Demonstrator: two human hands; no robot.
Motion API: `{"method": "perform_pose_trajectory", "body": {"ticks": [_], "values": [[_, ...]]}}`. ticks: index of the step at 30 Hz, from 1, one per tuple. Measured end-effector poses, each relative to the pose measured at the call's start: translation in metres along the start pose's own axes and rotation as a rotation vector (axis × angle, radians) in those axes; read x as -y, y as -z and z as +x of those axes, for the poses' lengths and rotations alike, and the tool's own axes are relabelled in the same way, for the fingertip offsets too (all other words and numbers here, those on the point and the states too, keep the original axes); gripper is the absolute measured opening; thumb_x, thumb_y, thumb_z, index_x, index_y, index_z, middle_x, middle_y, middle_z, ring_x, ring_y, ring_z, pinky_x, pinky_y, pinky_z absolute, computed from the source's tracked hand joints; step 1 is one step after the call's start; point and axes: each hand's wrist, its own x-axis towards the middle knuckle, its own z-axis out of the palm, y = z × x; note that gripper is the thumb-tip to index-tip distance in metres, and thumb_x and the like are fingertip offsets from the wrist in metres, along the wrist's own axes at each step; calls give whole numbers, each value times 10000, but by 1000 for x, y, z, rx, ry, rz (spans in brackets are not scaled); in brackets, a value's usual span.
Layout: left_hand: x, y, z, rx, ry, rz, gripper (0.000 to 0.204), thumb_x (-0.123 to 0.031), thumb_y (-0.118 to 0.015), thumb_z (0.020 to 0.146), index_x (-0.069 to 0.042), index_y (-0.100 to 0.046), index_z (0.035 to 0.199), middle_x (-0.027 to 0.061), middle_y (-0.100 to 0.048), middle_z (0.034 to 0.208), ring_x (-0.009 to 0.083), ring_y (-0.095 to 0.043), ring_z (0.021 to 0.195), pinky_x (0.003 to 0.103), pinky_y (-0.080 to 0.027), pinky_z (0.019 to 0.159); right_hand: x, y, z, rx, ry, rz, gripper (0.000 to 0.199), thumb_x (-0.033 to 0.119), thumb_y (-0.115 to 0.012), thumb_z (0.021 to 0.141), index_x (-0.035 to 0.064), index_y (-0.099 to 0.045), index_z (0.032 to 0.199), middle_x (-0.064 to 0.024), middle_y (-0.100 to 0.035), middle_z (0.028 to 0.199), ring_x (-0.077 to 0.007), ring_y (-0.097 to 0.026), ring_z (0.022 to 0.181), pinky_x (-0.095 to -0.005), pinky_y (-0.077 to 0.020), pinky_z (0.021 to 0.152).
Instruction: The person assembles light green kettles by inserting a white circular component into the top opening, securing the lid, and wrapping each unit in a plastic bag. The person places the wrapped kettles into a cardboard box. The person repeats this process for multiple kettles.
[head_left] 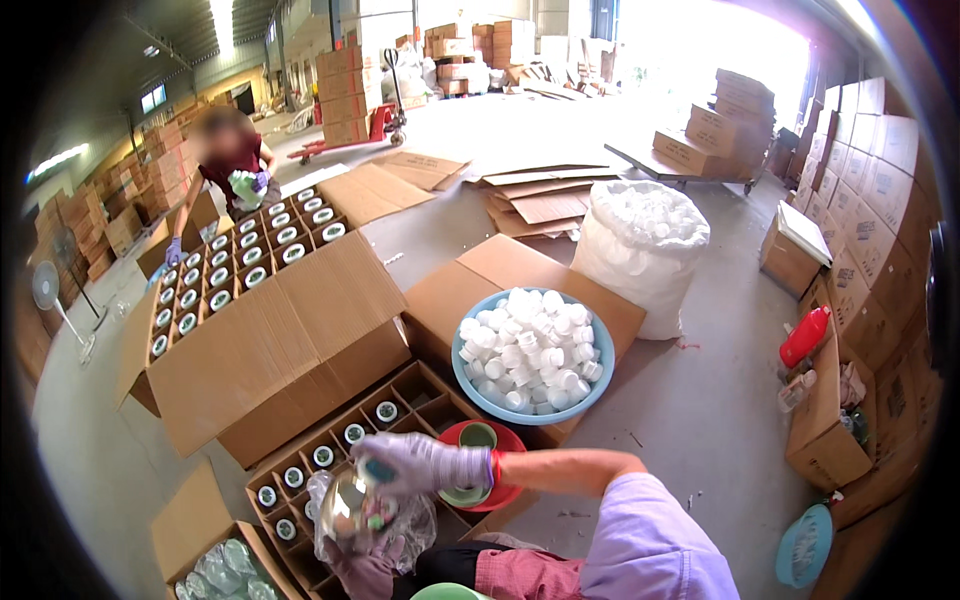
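My left hand [372,572], in a greyish-purple glove, is closed round the lower end of a clear, round jar or bottle [343,505] with small coloured bits showing at it. Crinkled clear plastic [412,522] lies about this hand. My right hand [420,464], in a pale lavender glove, reaches over the jar's upper end, its fingers bent round a dark teal piece whose kind I cannot make out. Beneath both hands stands a divided carton [415,385], several of its cells holding white-rimmed round tops [323,456]. Beside my right wrist, a red basin [510,470] holds green cups [478,434].
A blue basin [462,380] of white caps [530,345] rests on a carton. Behind it stands a white sack [630,270]. At left, a co-worker [230,150] leans over a filled divided carton [290,320]. Another box [165,545] contains clear bottles. Stacked cartons [870,200] line the right.
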Motion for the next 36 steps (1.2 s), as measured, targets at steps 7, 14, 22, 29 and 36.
{"method": "perform_pose_trajectory", "body": {"ticks": [7, 14, 22, 29, 36], "values": [[-51, -22, -63, -80, -306, 597, 580, -239, -627, 919, -1, -416, 1404, 144, -529, 1342, 228, -561, 1174, 348, -482, 982, 64, -74, -17, -241, 313, -365, 772, 369, -682, 804, 113, -371, 1463, -233, -393, 1409, -419, -399, 1302, -508, -357, 1056], [-61, -39, -92, -84, -315, 662, 592, -240, -636, 914, -10, -406, 1409, 139, -518, 1353, 228, -549, 1189, 353, -472, 996, 95, -88, -46, -364, 596, 51, 501, 340, -581, 936, 107, -479, 1368, -215, -355, 1474, -449, -288, 1391, -551, -286, 1124], [-72, -41, -111, -106, -331, 711, 606, -241, -646, 910, -20, -394, 1415, 134, -506, 1366, 228, -536, 1206, 359, -459, 1012, 103, -74, -102, -102, 473, 186, 543, 328, -529, 992, 84, -398, 1459, -225, -243, 1547, -410, -240, 1431, -496, -247, 1155], [-70, -44, -114, -88, -321, 726, 620, -242, -654, 905, -29, -384, 1421, 129, -495, 1377, 228, -524, 1221, 365, -448, 1027, 84, -104, -207, 14, 2, 419, 649, 395, -477, 1011, 30, -267, 1505, -222, -343, 1487, -321, -368, 1367, -394, -303, 1135], [-62, -50, -115, -70, -270, 729, 633, -242, -663, 901, -38, -373, 1426, 125, -484, 1388, 229, -512, 1236, 371, -438, 1041, 103, -85, -205, 148, -161, 442, 701, 382, -522, 975, 35, -249, 1519, -192, -320, 1516, -301, -314, 1404, -387, -262, 1156]]}}
